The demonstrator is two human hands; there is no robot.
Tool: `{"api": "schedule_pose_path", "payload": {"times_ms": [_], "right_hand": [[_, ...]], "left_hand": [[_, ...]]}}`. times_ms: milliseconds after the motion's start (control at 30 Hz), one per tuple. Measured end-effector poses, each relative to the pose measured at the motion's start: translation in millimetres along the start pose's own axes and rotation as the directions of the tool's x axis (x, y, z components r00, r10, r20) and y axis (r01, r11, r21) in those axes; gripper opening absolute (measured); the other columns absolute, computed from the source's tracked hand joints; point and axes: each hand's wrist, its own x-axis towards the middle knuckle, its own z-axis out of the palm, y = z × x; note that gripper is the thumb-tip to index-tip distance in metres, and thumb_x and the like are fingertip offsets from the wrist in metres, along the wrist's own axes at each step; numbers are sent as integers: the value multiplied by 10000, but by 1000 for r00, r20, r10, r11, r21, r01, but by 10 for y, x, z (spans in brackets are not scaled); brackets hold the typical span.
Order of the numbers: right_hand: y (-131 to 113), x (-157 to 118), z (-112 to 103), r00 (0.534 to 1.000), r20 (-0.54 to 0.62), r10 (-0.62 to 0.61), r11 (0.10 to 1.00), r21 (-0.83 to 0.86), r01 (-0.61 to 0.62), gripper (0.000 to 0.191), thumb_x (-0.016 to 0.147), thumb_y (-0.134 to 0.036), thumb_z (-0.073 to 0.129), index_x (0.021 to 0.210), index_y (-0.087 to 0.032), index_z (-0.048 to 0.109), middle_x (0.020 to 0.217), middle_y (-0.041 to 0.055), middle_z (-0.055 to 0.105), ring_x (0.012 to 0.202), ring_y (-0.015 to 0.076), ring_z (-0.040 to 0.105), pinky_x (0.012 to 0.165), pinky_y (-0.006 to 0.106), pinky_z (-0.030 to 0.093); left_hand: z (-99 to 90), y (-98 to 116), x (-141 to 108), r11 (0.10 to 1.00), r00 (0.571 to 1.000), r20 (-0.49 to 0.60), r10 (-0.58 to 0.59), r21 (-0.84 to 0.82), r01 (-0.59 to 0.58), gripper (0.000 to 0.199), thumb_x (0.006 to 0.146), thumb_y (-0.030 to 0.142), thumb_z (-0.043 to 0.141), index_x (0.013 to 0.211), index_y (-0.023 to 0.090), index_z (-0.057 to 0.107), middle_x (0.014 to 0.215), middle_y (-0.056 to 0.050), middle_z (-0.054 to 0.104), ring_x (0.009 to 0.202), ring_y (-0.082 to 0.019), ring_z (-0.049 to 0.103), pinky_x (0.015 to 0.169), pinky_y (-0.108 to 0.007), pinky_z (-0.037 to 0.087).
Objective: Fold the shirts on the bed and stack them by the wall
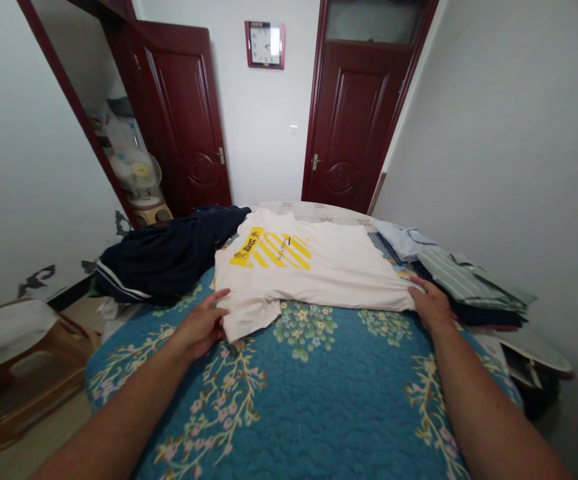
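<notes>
A cream T-shirt (pixel 339 260) with a yellow striped print lies spread sideways, its collar end to the left and its hem to the right. My left hand (pixel 203 327) pinches the shirt's edge by the near sleeve, fingertips partly hidden. At the hem's near corner, my right hand (pixel 429 303) is closed on the fabric, thumb on top. Beneath the shirt is a teal quilted cover (pixel 329 393) with flower patterns.
Dark navy clothing (pixel 169 253) is heaped at the left edge. Folded clothes, with a green striped shirt (pixel 469 280) on top, are stacked at the right. A stool (pixel 13 340) stands lower left. Behind are two dark red doors (pixel 183 107) and a wall clock (pixel 265 45).
</notes>
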Motion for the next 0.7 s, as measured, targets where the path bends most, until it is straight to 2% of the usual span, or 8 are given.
{"api": "schedule_pose_path", "payload": {"times_ms": [100, 133, 200, 300, 400, 467, 533, 700], "right_hand": [[52, 38, -15, 999, 14, -40, 994, -104, 41, 628, 778, -422, 685, 1352, -176, 753, 1215, 116, 776, 1023, 275, 717, 902, 355, 550], [58, 44, -19, 998, 16, -56, 988, -144, 58, 613, 786, -421, 676, 1344, -182, 758, 1217, 115, 775, 1030, 279, 714, 926, 368, 543], [58, 47, -26, 996, 30, -79, 973, -216, 84, 585, 794, -418, 665, 1323, -192, 771, 1187, 112, 781, 1017, 285, 712, 949, 388, 534], [38, 34, -31, 994, 65, -92, 963, -246, 106, 566, 800, -410, 655, 1309, -195, 778, 1123, 105, 792, 953, 279, 713, 915, 387, 542], [9, 10, -29, 992, 63, -110, 964, -235, 122, 554, 795, -398, 653, 1290, -190, 787, 1086, 99, 795, 935, 275, 710, 888, 379, 545], [-10, -5, -24, 993, 51, -105, 971, -209, 114, 544, 784, -389, 661, 1269, -183, 797, 1040, 94, 799, 913, 273, 710, 861, 373, 551], [-25, -16, -21, 996, 12, -94, 983, -155, 94, 536, 766, -380, 674, 1240, -167, 807, 985, 91, 801, 874, 267, 710, 823, 358, 558], [-22, -14, -62, 995, -63, -73, 995, 59, 76, 595, 762, -389, 664, 1282, -123, 778, 863, 85, 782, 765, 251, 698, 714, 328, 557]], "left_hand": [[-105, -52, -40, 853, 940, -97, 326, 459, -249, 695, 839, 278, 731, 1505, 243, 536, 996, -77, 663, 746, -221, 660, 708, -370, 573], [-123, -36, -68, 708, 874, -66, 481, 618, -343, 645, 857, 314, 730, 1478, 238, 574, 1104, -116, 664, 862, -258, 676, 808, -413, 572], [-106, -3, -140, 337, 720, 158, 675, 802, -492, 510, 888, 376, 729, 1376, 240, 670, 1250, -154, 643, 1074, -317, 645, 990, -469, 512], [56, -46, -224, -42, 603, 547, 581, 760, -649, 410, 908, 412, 739, 1294, 272, 728, 1259, -135, 673, 1181, -337, 586, 1049, -478, 449], [280, -171, -204, -179, 601, 657, 454, 729, -661, 297, 946, 334, 695, 1228, 256, 745, 1171, -127, 710, 1110, -314, 582, 975, -451, 450], [373, -195, -155, -196, 620, 654, 434, 740, -644, 208, 988, 241, 591, 1114, 221, 755, 1083, -131, 713, 1053, -300, 581, 941, -435, 444], [377, -110, -129, -121, 621, 662, 419, 719, -685, 239, 1002, 186, 508, 1040, 205, 743, 1040, -127, 704, 1022, -286, 590, 932, -415, 443], [144, 352, -277, 358, 617, 752, 233, 523, -773, 261, 1041, 370, 501, 1041, 226, 718, 1020, -58, 709, 937, -223, 621, 850, -303, 461]]}}
